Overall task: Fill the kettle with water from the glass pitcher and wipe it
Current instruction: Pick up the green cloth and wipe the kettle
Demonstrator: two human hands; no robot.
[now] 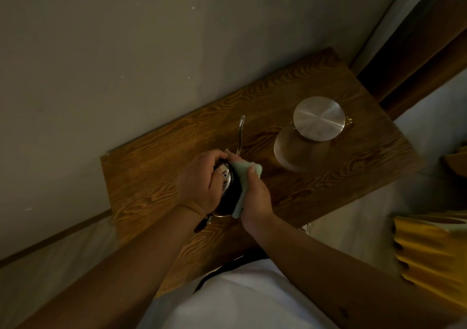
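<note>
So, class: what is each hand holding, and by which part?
Left hand grips the kettle over its lid. Right hand holds the green cloth bunched against the kettle's side.

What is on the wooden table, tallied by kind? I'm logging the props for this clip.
Kettles: 1, the kettle under the left hand
Pitchers: 1, the glass pitcher with a metal lid
Cloths: 1, the pale green cloth in the right hand
Total: 3 things on the wooden table

1 head view, looking steeply down, close above wooden table (156, 177), tilted
</note>
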